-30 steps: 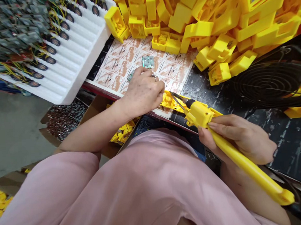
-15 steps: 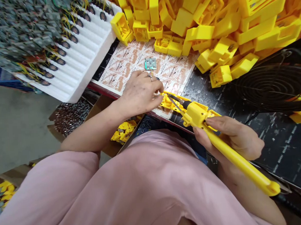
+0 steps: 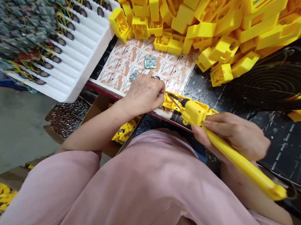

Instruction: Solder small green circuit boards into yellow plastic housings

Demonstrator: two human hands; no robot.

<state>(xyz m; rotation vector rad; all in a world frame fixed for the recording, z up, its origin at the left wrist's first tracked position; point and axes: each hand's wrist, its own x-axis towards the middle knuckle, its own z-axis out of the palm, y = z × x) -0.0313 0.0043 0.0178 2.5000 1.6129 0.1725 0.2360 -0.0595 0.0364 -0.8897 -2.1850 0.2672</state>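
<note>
Though blurred, lettering (image 3: 283, 145) near right hand (image 3: 239, 132)

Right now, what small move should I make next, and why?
Probably steady the yellow tool in your right hand before moving your left hand: its narrow tip points at the yellow casing, close beside that left hand, and any contact is hard to make out.
</note>
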